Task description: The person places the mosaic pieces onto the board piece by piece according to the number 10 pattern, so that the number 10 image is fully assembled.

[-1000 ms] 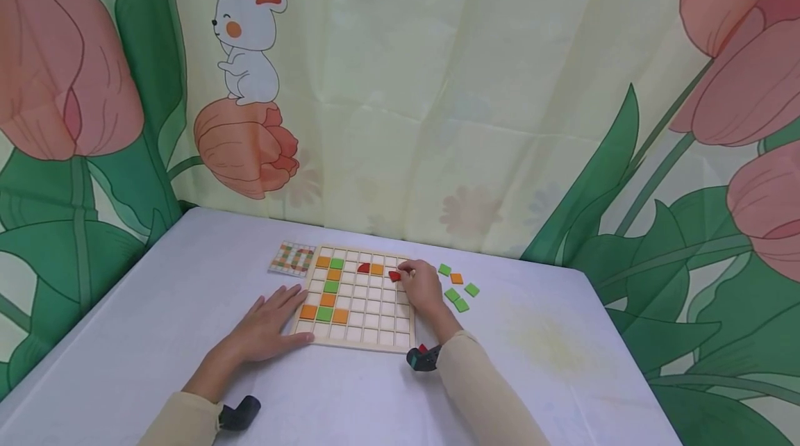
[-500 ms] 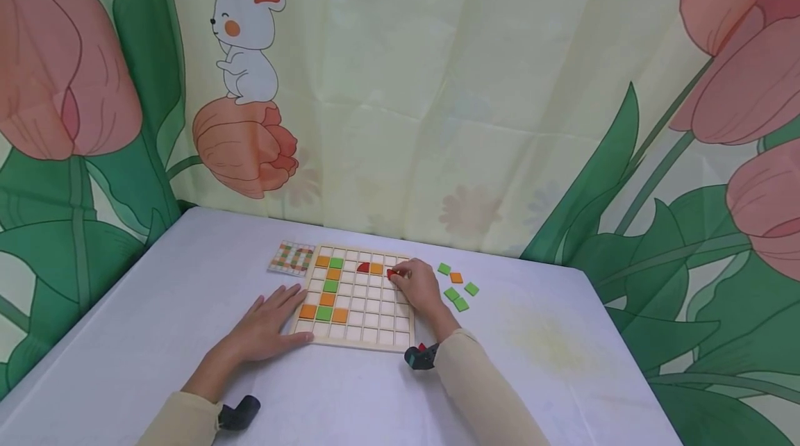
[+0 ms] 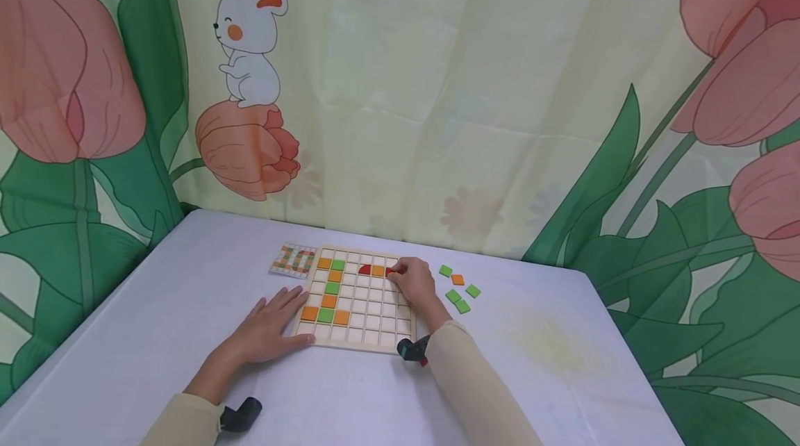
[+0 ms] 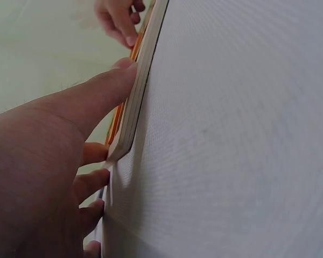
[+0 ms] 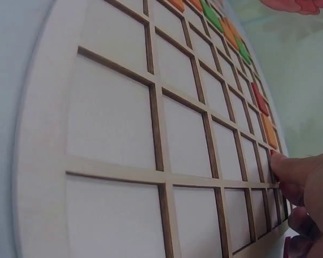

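Note:
A wooden grid board (image 3: 356, 347) lies on the white table. My right hand (image 3: 415, 283) pinches a small red tile (image 3: 389, 271) at a cell in the upper right, just right of an orange tile (image 3: 378, 271). That held tile is mostly hidden by the fingertips. Left of the orange tile sits a red tile with a curved edge (image 3: 365, 269). Flat on the table, my left hand (image 3: 269, 328) has spread fingers, its thumb and fingertips touching the board's left edge. In the right wrist view another red piece (image 5: 287, 247) shows by the lower fingers; whether they hold it is unclear.
Orange and green tiles (image 3: 332, 288) fill several cells at the board's left. A patterned card (image 3: 292, 260) lies past its upper left corner. Several loose green tiles (image 3: 462, 306) and one orange tile (image 3: 458, 280) lie to the right. A red piece (image 3: 423, 362) shows near the right wrist camera.
My right hand has moved slightly left with the red tile and brought it down beside the orange tile. The left hand stays in place.

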A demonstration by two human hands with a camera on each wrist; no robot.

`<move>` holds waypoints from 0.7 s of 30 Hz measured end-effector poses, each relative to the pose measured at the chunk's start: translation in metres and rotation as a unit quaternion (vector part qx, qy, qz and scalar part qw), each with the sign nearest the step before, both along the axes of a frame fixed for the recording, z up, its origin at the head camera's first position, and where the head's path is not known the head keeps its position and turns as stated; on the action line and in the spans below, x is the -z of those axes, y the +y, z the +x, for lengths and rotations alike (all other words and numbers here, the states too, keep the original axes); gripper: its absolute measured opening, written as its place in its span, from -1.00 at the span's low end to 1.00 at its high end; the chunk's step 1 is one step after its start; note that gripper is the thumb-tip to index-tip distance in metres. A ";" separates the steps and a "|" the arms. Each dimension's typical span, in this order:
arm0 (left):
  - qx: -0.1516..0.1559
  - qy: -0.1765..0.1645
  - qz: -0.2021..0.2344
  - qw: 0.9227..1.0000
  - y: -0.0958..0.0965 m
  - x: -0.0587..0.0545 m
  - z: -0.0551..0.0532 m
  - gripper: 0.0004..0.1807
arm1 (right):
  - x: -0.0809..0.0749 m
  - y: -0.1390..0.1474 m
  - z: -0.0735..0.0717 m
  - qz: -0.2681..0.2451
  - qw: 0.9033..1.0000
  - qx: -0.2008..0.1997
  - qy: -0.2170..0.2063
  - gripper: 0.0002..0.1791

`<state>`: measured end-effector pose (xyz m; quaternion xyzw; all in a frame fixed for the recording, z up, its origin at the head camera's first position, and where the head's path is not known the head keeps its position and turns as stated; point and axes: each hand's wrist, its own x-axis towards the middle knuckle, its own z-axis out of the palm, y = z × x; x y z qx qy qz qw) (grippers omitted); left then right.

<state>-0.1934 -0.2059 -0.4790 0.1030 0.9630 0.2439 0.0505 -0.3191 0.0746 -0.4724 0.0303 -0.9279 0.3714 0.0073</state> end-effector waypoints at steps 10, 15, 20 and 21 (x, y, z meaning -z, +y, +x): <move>0.003 0.001 0.000 1.000 0.002 0.001 0.001 -0.01 | 0.003 0.005 0.003 -0.012 1.000 -0.005 -0.006 -0.90; 0.003 -0.003 -0.003 1.000 0.004 0.001 0.000 0.00 | 0.000 0.017 0.009 -0.015 1.000 -0.013 0.007 -0.85; -0.001 -0.001 -0.006 1.000 0.003 -0.001 0.000 0.00 | -0.002 0.031 0.012 -0.011 1.000 0.001 0.007 -0.82; -0.001 0.000 -0.004 1.000 0.003 -0.001 0.001 0.00 | -0.002 0.034 0.013 -0.009 1.000 0.006 0.008 -0.81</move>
